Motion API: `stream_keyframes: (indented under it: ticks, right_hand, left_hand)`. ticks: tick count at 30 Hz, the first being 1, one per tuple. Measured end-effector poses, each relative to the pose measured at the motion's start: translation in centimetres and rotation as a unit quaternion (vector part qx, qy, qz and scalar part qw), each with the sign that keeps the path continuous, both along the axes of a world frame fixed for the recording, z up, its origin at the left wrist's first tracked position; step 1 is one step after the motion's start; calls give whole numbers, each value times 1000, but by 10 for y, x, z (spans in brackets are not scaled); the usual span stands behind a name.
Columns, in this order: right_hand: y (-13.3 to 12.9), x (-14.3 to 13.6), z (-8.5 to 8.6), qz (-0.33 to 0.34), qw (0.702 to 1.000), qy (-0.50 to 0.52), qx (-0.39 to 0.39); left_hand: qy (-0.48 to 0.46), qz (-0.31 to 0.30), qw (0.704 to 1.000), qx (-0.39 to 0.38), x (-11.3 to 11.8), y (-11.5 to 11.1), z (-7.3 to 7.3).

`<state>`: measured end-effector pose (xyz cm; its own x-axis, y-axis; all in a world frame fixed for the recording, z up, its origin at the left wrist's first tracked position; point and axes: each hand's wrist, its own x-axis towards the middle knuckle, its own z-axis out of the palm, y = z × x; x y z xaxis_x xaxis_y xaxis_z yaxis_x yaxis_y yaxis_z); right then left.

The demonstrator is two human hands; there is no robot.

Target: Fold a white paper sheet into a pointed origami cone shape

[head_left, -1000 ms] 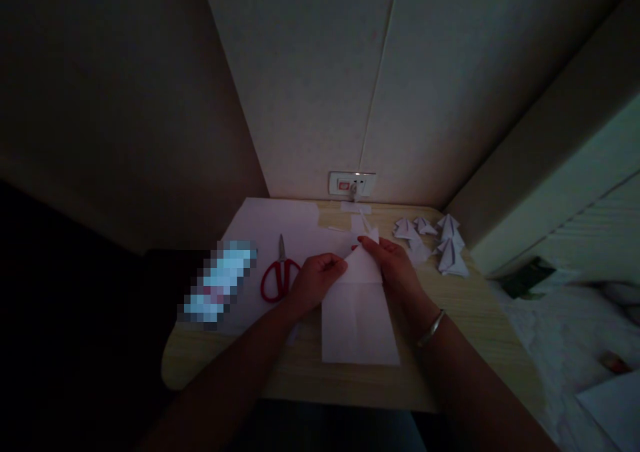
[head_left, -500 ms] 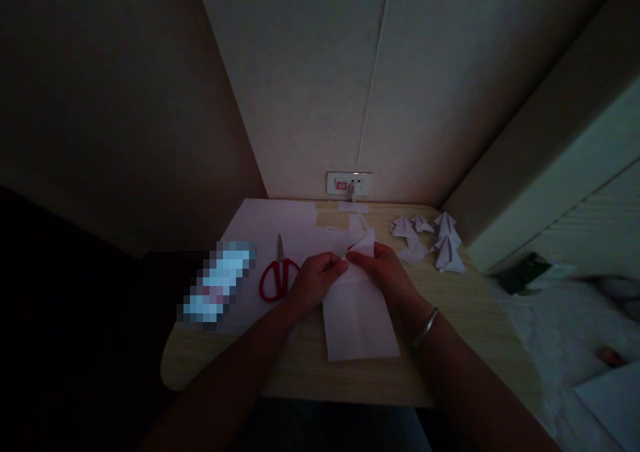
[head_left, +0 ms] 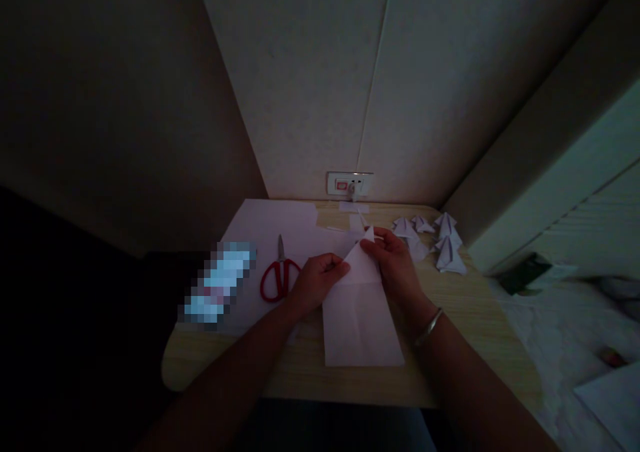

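A white paper sheet with a pointed, folded top lies over the near part of the wooden table, and both hands hold its upper part. My left hand pinches the left edge between thumb and fingers. Near the pointed tip, my right hand grips the paper, its thumb on top and its fingers behind. Creases run across and down the sheet. Red-handled scissors lie just left of my left hand, blades pointing away.
Several folded white paper pieces stand at the table's back right. A blurred phone-like object lies on white paper at the left. Behind the table, the wall has a socket with a plug in it.
My right hand has moved slightly up and right along the paper, away from my left hand. The paper's top now looks flatter and more pointed, and its lower edge sits slightly nearer to me.
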<state>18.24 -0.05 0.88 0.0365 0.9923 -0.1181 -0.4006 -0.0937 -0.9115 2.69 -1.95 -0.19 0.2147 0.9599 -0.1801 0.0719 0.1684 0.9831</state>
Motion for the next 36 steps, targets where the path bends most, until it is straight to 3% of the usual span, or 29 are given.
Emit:
stream_keyframes:
  ticks: [3,17,23,36]
  right_hand:
    - [0,0,1,-33,999,-18,32]
    - [-6,-6,6,-23,998,-55,28]
    - [-8,-6,8,17,996,-83,16]
    - [-5,-2,-1,46,999,-8,-5]
  left_hand:
    - [-7,-9,1000,7,1,1,-1]
    - [92,9,992,89,2,-3,-1]
    - [154,-8,976,155,2,-6,-2]
    - [86,-10,991,100,3,-5,-2]
